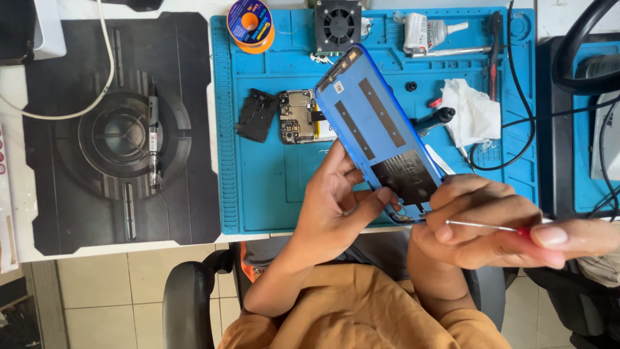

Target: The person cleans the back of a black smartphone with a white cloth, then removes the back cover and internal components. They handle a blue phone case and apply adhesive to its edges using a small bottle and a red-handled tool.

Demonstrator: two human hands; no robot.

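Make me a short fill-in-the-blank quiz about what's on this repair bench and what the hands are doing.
1. The left hand holds a phone back cover coloured ____.
2. The right hand grips a thin screwdriver with a ____ handle.
3. The circuit board lies on the blue ____.
4. Left of the small fan sits a spool of ____.

Answers: blue; red; mat; solder wire

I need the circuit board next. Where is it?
The circuit board lies on the blue mat, centre of the head view, between a black cover piece and the raised blue phone shell.
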